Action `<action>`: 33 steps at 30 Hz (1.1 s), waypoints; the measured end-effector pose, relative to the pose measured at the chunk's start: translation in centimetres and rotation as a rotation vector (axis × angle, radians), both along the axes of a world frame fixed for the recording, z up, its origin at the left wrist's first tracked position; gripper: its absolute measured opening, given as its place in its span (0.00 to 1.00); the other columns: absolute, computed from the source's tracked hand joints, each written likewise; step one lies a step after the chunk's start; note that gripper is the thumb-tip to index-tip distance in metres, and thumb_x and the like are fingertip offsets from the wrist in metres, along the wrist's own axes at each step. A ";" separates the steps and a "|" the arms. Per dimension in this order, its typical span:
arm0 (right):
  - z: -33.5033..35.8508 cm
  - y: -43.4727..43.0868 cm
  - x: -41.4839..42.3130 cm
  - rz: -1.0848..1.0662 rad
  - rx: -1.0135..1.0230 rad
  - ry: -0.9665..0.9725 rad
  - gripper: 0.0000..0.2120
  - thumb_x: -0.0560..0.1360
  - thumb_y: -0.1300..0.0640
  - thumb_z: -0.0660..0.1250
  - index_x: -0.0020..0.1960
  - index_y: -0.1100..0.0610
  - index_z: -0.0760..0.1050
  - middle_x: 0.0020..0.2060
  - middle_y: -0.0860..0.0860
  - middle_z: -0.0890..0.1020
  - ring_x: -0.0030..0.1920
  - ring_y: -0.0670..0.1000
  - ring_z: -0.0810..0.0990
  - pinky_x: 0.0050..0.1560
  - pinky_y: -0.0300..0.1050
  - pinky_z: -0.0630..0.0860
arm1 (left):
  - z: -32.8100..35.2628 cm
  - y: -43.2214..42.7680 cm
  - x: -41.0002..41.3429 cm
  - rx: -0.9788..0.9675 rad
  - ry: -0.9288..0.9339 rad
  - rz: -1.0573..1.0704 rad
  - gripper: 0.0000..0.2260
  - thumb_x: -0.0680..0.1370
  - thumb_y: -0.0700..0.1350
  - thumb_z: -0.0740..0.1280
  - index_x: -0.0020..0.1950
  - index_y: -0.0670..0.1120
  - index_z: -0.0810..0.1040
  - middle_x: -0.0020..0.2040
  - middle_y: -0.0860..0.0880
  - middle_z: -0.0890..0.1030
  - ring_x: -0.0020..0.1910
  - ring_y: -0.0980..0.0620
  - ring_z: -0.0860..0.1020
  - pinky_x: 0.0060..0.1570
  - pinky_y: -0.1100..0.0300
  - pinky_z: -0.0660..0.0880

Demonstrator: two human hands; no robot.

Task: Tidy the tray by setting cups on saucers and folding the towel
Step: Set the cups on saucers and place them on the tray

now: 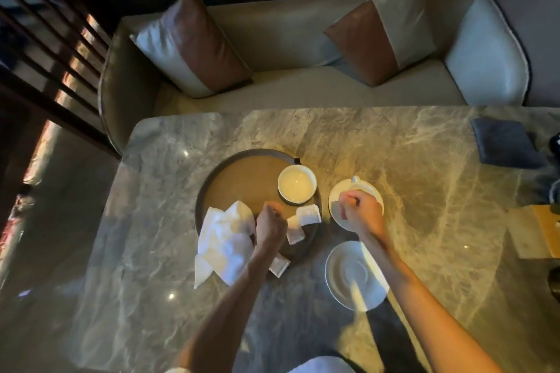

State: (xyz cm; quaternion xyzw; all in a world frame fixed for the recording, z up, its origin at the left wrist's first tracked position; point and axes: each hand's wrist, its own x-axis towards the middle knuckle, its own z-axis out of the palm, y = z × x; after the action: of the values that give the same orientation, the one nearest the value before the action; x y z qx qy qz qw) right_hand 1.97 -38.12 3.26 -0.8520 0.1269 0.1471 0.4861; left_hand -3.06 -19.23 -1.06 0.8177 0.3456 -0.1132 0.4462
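Marble table (424, 160): round tray (242, 182) holding one cup (297, 188), crumpled towel (224, 239), four sachets (307, 215). Two saucers (348, 272) beside it. My left hand (271, 225) fisted over the tray, my right hand (360, 212) curled over the farther saucer; contents unclear.

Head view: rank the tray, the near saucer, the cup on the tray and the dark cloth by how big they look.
1. Tray, clearly largest.
2. Near saucer and dark cloth look alike; the saucer sits closer to the camera, so unranked.
3. Cup, smallest.
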 end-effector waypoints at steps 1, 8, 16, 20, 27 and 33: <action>-0.1 1.4 1.1 0.027 -0.010 0.016 0.13 0.76 0.62 0.62 0.35 0.59 0.79 0.30 0.52 0.79 0.36 0.52 0.78 0.41 0.47 0.72 | 0.1 0.5 1.1 -0.001 -0.018 -0.004 0.07 0.81 0.42 0.59 0.53 0.41 0.74 0.49 0.41 0.81 0.43 0.47 0.75 0.37 0.59 0.68; -2.3 6.9 4.8 0.150 -0.099 0.151 0.18 0.78 0.57 0.64 0.67 0.59 0.74 0.57 0.59 0.82 0.56 0.59 0.79 0.50 0.44 0.71 | -1.7 1.8 6.8 -0.093 0.038 -0.113 0.15 0.82 0.44 0.59 0.66 0.38 0.71 0.61 0.39 0.79 0.60 0.39 0.77 0.50 0.57 0.69; -5.3 6.4 5.0 0.087 0.106 0.190 0.19 0.78 0.67 0.59 0.67 0.58 0.76 0.55 0.56 0.82 0.53 0.54 0.79 0.41 0.32 0.79 | -3.0 1.7 7.6 -0.294 0.045 0.056 0.17 0.78 0.37 0.55 0.64 0.44 0.76 0.53 0.42 0.78 0.52 0.39 0.80 0.45 0.43 0.83; -6.0 6.8 5.3 -0.002 0.139 0.227 0.20 0.76 0.69 0.60 0.64 0.58 0.77 0.52 0.55 0.81 0.53 0.57 0.79 0.28 0.27 0.74 | -3.0 1.5 7.4 -0.312 0.029 0.110 0.17 0.79 0.37 0.55 0.65 0.45 0.76 0.54 0.43 0.77 0.49 0.43 0.79 0.38 0.50 0.84; -4.5 5.7 5.7 0.090 0.214 0.262 0.18 0.75 0.67 0.63 0.64 0.60 0.78 0.55 0.59 0.82 0.57 0.62 0.81 0.52 0.59 0.82 | -1.4 1.6 8.3 -0.318 0.143 0.117 0.17 0.78 0.37 0.58 0.66 0.39 0.73 0.56 0.41 0.76 0.51 0.43 0.78 0.39 0.50 0.84; -2.2 4.0 3.4 0.044 0.312 0.184 0.25 0.75 0.66 0.66 0.70 0.52 0.73 0.52 0.55 0.84 0.53 0.55 0.84 0.43 0.43 0.84 | 1.8 0.2 5.5 -0.182 -0.021 0.060 0.21 0.70 0.42 0.59 0.62 0.40 0.77 0.52 0.39 0.82 0.52 0.39 0.81 0.48 0.41 0.82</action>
State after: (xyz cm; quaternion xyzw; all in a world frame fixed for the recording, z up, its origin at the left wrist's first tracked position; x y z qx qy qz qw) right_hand 5.32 -34.08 1.05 -0.7518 0.1281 0.2529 0.5953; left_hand 2.42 -19.04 0.71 0.7642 0.3533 -0.1221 0.5256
